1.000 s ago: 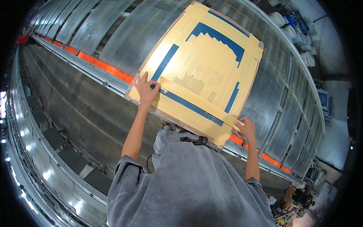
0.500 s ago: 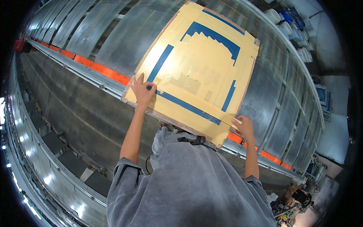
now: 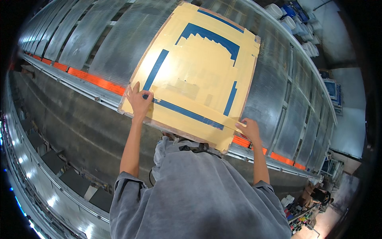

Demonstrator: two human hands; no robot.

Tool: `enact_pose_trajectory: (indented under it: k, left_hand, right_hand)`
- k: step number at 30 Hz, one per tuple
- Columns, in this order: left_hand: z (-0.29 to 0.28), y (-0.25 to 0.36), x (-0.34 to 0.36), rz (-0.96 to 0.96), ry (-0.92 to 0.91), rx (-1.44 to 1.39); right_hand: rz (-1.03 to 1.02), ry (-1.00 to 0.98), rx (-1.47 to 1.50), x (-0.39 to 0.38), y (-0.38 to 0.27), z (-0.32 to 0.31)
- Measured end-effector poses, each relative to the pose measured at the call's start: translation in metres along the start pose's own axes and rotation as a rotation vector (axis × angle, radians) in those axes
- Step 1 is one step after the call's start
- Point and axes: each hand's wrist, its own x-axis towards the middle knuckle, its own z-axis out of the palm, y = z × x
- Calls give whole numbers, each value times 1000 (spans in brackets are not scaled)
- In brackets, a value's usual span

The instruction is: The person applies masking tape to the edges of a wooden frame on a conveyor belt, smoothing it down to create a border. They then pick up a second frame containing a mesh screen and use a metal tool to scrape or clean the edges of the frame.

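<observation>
A large board [image 3: 211,79] covered in pale yellow strips, with blue [image 3: 187,111] showing in bands and a jagged patch, lies across the metal racks. A long yellow tape strip [image 3: 191,107] runs above and along the lower blue band. My left hand [image 3: 139,99] pinches its left end at the board's lower-left, thumb and forefinger together, other fingers raised. My right hand [image 3: 248,129] grips the strip's right end at the board's right edge.
Rows of translucent panels [image 3: 107,40] flank the board, with an orange rail [image 3: 91,79] along the near side. An aisle floor [image 3: 79,119] runs below. White and blue buckets [image 3: 310,49] stand at upper right, assorted items [image 3: 302,215] at lower right.
The board and both my hands have shifted left in the view along with the surroundings. Both hands keep their grip on the tape strip, which has hardly moved on the board.
</observation>
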Motion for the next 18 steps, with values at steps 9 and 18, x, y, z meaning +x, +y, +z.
enact_pose_trajectory:
  k: [9,18]
  left_hand:
    - [-2,0,2,34,-14,27]
    - [4,-30,1,196,98,5]
  right_hand:
    - [67,-54,2,0,-7,-8]
    - [11,-5,44,1,-1,1]
